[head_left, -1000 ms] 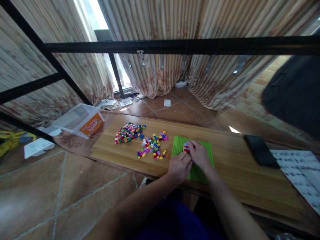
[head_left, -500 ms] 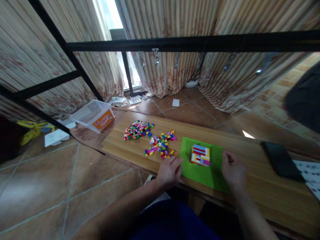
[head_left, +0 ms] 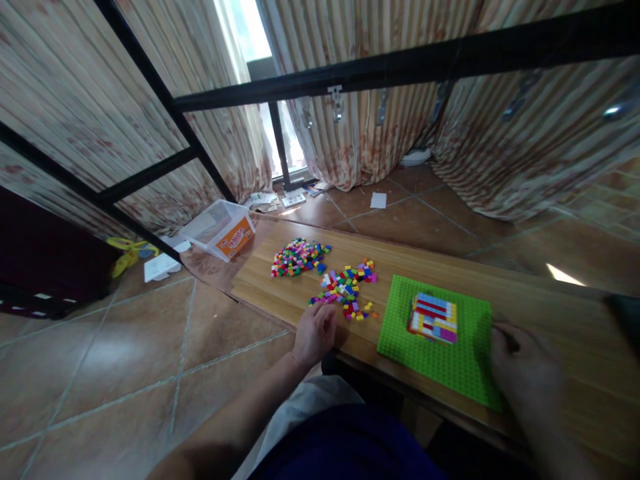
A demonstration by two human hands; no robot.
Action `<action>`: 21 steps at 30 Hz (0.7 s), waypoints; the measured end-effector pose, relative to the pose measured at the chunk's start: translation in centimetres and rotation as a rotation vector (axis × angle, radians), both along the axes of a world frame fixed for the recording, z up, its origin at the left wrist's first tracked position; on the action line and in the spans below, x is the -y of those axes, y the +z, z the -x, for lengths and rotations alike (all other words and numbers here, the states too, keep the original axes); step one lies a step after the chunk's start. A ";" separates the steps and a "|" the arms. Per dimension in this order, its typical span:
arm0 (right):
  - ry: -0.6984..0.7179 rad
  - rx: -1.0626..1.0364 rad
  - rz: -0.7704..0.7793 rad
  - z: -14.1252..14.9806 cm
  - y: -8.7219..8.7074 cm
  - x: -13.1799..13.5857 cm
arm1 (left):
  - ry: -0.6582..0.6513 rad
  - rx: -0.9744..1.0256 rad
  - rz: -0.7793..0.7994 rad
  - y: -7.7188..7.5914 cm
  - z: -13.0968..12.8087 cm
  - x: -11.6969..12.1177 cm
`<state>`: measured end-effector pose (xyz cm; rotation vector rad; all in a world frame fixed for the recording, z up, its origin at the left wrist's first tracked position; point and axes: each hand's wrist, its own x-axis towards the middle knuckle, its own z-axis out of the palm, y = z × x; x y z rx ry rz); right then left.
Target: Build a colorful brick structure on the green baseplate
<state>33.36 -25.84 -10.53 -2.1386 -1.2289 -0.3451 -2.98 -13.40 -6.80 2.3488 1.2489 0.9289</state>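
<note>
On the wooden bench lies a green baseplate (head_left: 430,363), bearing a low rectangular build of striped toy bricks (head_left: 434,317) in red, white, yellow, blue and purple. My left hand (head_left: 315,333) is at the near edge of the scattered loose bricks (head_left: 345,283), its fingers curled together; whatever they may hold is hidden. At the right edge of the baseplate is my right hand (head_left: 525,363), slightly blurred, with fingers curled in. Whether it grips the plate's edge or a small piece cannot be made out.
A larger pile of mixed bricks (head_left: 299,257) lies farther left on the bench (head_left: 260,283). Beyond its left end stands a clear plastic box (head_left: 220,230) with an orange label. A dark object (head_left: 625,327) sits at the far right. A black metal rail (head_left: 350,79) crosses behind the bench.
My left hand has moved left from the baseplate's edge to the loose bricks. My right hand stays beside the plate's right edge. The whole view has shifted and tilted.
</note>
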 end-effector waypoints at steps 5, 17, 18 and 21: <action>-0.001 0.037 -0.013 0.1 0.0 0.0 | 0.186 0.019 -0.026 0.2 1.7 -0.5; -0.055 -0.053 0.037 0.8 1.0 -0.1 | 0.154 -0.057 0.080 0.3 -0.1 -2.2; -0.049 -0.051 0.036 0.8 1.0 -0.1 | 0.126 -0.032 0.081 0.3 -0.7 -2.1; -0.049 -0.051 0.034 0.7 0.7 -0.1 | 0.028 0.039 0.065 0.4 -2.3 -1.6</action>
